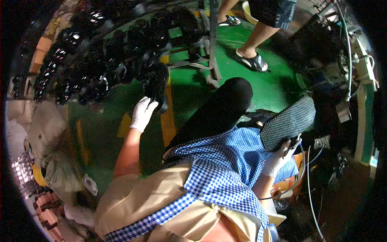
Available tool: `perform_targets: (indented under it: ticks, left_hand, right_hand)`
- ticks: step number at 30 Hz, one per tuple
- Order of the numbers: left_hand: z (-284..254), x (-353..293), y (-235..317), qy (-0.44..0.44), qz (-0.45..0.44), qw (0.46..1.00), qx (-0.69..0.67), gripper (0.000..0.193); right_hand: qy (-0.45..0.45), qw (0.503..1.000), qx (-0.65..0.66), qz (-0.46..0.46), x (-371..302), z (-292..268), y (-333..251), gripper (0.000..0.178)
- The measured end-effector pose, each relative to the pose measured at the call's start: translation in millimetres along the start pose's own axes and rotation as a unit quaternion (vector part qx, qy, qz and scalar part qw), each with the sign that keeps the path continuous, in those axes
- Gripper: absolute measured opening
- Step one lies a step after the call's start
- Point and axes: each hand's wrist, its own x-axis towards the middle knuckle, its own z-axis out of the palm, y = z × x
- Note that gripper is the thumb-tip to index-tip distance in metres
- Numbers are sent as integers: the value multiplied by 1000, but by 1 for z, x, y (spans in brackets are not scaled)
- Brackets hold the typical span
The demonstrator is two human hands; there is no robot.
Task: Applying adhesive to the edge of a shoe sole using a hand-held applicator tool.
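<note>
My left hand (144, 115), in a white knit glove, is stretched forward with its fingers closed on the near end of a black shoe (156, 84). The shoe points away from me beside a dark rack. On the right, my gloved right hand (277, 160) is closed around a slim dark tool (292, 148) with a pale tip and a cable. Just above these fingers stands a grey mesh-covered piece (289, 123), shaped like a shoe sole. Whether the hand also supports it, I cannot tell.
Rows of shiny black shoes (100, 60) fill the far left. A metal rack frame (212, 52) stands on the green floor (231, 44). Another person's sandalled foot (253, 60) is ahead. Cables (309, 189) hang at right; reddish blocks (48, 215) lie at lower left.
</note>
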Motion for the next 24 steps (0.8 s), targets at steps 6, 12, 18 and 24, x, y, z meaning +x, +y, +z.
perform_targets:
  ticks: [6,12,18,24]
  left_hand:
    - [36,71,33,14,16,999,24,36]
    - [70,168,26,77,20,997,21,43]
    - [77,214,-1,107,22,983,150,53]
    - [87,238,-20,5,20,979,201,54]
  right_hand:
    - [-15,987,-136,-81,-2,-17,-6,60]
    - [-7,992,-88,-95,-9,-18,-1,63]
    - [0,998,-40,-44,-19,-18,-2,64]
    - [-12,999,47,12,-24,-25,-7,71]
